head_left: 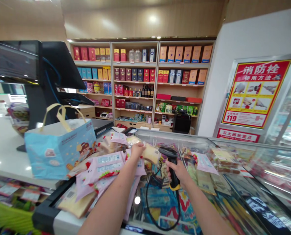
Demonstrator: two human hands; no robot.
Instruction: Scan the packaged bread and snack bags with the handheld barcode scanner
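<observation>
Right hand (178, 173) closed around black corded barcode scanner (172, 153), head toward wrapped bread packet (150, 153) gripped by left hand (137, 151), above glass-topped display case (175, 137); pink packets (106, 166) heaped beside, on counter (3, 147).

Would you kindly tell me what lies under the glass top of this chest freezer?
Under the glass top, blue and red printed packages show; their labels are unreadable. The pink packets and right hand cover the part beneath them.
</observation>
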